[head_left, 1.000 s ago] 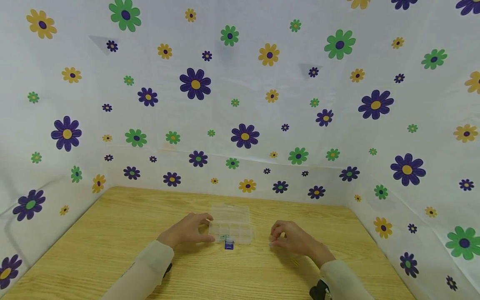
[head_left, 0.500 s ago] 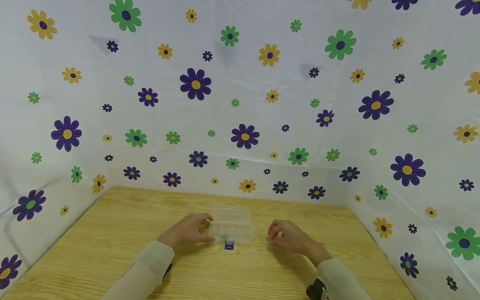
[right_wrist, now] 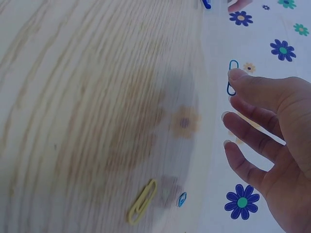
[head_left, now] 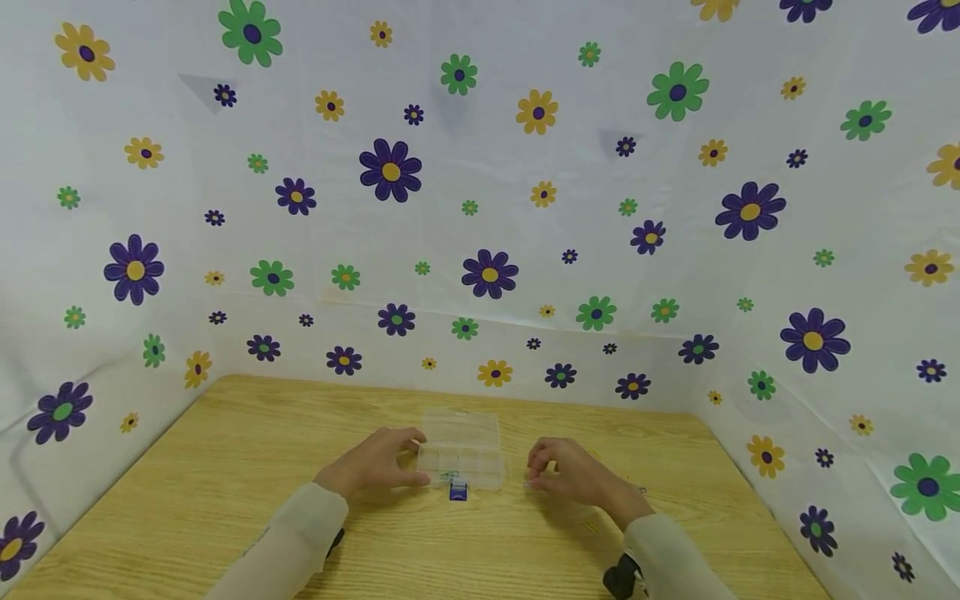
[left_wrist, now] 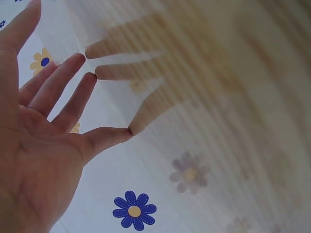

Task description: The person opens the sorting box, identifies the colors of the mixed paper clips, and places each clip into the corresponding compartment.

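A clear plastic compartment box [head_left: 480, 471] lies with its lid [head_left: 461, 427] raised at the back of the table. A green paper clip [head_left: 449, 475] shows in a front compartment, beside the blue latch [head_left: 458, 491]. My left hand [head_left: 375, 462] rests at the box's left side, fingers spread; the left wrist view shows its fingertips [left_wrist: 91, 76] touching the tabletop. To the right of the box, my right hand [head_left: 572, 471] pinches a blue paper clip [right_wrist: 233, 64] between thumb and index finger, just above the table. The other fingers of that hand are loosely bent.
Yellow paper clips [head_left: 591, 527] lie on the wooden table [head_left: 420, 550] near the right forearm. Another blue clip [right_wrist: 182, 199] lies by a yellow clip [right_wrist: 142, 203] in the right wrist view. White flowered cloth [head_left: 487, 208] encloses the back and sides.
My right hand has moved slightly left toward the box with the paper clip, uncovering clips behind it. The left hand and the box have stayed in place.
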### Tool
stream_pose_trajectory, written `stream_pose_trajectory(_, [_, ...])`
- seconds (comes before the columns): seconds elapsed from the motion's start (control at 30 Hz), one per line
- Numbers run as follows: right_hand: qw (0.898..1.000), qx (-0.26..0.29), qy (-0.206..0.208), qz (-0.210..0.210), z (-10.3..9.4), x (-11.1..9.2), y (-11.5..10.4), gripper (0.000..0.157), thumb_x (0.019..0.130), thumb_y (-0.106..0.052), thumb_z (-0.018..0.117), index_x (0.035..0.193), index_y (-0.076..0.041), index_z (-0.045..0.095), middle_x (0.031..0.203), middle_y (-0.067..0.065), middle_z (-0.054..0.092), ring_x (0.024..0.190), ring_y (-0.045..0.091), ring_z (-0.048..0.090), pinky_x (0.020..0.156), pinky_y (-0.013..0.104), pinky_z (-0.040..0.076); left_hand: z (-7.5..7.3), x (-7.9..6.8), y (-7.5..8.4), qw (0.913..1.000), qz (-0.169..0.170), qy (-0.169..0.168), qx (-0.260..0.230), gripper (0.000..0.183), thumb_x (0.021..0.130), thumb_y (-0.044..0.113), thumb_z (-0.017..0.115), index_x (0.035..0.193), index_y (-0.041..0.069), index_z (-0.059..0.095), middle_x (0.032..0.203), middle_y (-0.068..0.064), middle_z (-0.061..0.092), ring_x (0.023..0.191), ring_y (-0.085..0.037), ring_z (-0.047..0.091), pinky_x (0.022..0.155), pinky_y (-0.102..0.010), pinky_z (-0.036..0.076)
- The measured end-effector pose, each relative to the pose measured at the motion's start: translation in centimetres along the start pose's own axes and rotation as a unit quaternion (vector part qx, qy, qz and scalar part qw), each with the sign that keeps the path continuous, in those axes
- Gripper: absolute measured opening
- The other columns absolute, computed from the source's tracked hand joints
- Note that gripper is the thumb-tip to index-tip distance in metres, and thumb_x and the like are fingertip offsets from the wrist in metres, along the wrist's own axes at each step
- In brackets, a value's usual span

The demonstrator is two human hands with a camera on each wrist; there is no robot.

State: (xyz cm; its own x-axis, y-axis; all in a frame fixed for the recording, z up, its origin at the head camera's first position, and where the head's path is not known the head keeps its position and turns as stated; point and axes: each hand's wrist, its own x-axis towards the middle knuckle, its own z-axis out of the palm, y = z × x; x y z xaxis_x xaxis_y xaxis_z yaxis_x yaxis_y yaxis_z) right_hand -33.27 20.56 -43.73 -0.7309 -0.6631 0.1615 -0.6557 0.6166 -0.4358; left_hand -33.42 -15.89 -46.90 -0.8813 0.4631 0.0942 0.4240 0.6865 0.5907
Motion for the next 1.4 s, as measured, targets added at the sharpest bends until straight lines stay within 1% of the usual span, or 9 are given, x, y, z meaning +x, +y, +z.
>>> stream_pose_trajectory(0.23, [1.0,0.001,-0.004,-0.007,0.3,0.4,-0.3,0.014,0.092,-0.014,0.077,0.079,-0.016,0.073,0.103,0.003,0.071,0.094,0.011,0.064,0.084,0.045,0.06,0.0,0.0,0.1,1.0,0.006,0.0,0.001,0.068,0.085,0.043,0.084,0.135,0.004,0.061,0.135,-0.019,0.069,0.131,-0.041,0.06,0.115,-0.062,0.042])
stream_pose_trajectory(0.33, [1.0,0.005,-0.005,-0.011,0.4,0.5,-0.4,0.015,0.093,-0.013,0.077,0.078,-0.015,0.073,0.102,0.003,0.071,0.092,0.011,0.063,0.084,0.045,0.059,0.0,0.0,0.0,0.9999,0.008,-0.001,-0.007,0.068,0.085,0.042,0.084,0.136,0.003,0.06,0.134,-0.019,0.069,0.129,-0.04,0.062,0.114,-0.061,0.044])
stream_pose_trajectory(0.6, [1.0,-0.008,0.006,-0.02,0.8,0.9,-0.5,0.017,0.092,-0.013,0.077,0.077,-0.017,0.072,0.1,0.0,0.071,0.091,0.011,0.064,0.082,0.041,0.059,0.1,0.0,0.0,0.9999,0.004,0.0,-0.012,0.068,0.086,0.041,0.084,0.138,0.004,0.06,0.135,-0.018,0.068,0.128,-0.038,0.063,0.112,-0.061,0.045])
stream_pose_trajectory(0.77, [1.0,-0.001,0.005,-0.017,0.9,1.3,-0.6,0.017,0.092,-0.013,0.077,0.076,-0.017,0.072,0.1,0.0,0.071,0.091,0.011,0.064,0.081,0.041,0.059,0.2,0.0,0.0,0.9999,0.002,0.001,-0.012,0.068,0.085,0.04,0.084,0.137,0.004,0.06,0.134,-0.018,0.069,0.128,-0.038,0.063,0.113,-0.061,0.045])
stream_pose_trajectory(0.97, [1.0,0.003,0.005,-0.018,1.2,1.7,-0.9,0.017,0.092,-0.011,0.077,0.076,-0.015,0.072,0.1,0.001,0.071,0.091,0.012,0.065,0.083,0.043,0.059,0.2,0.0,0.1,0.9999,0.0,0.002,-0.011,0.067,0.085,0.04,0.084,0.137,0.004,0.06,0.134,-0.018,0.069,0.128,-0.038,0.063,0.113,-0.061,0.045])
stream_pose_trajectory(1.2, [1.0,-0.007,-0.001,-0.008,1.3,2.6,-1.4,0.016,0.092,-0.01,0.077,0.077,-0.016,0.072,0.1,0.0,0.071,0.09,0.012,0.064,0.083,0.039,0.059,0.2,0.1,0.0,1.0,-0.001,-0.001,-0.009,0.068,0.085,0.041,0.084,0.137,0.004,0.06,0.134,-0.018,0.069,0.129,-0.039,0.062,0.113,-0.062,0.044])
stream_pose_trajectory(1.3, [1.0,-0.009,-0.006,-0.001,1.4,3.0,-1.5,0.016,0.092,-0.011,0.077,0.078,-0.017,0.073,0.101,-0.001,0.071,0.091,0.011,0.063,0.084,0.04,0.059,0.1,0.1,-0.1,1.0,0.002,-0.002,-0.009,0.068,0.086,0.041,0.084,0.137,0.004,0.06,0.134,-0.018,0.069,0.129,-0.039,0.063,0.113,-0.061,0.044])
stream_pose_trajectory(1.4, [1.0,-0.008,-0.01,-0.001,1.5,3.3,-1.7,0.017,0.092,-0.011,0.077,0.078,-0.018,0.072,0.103,-0.001,0.07,0.091,0.012,0.063,0.086,0.042,0.059,0.1,0.1,0.0,0.9999,0.005,-0.002,-0.009,0.068,0.086,0.041,0.084,0.137,0.003,0.06,0.134,-0.018,0.069,0.128,-0.039,0.063,0.113,-0.062,0.045])
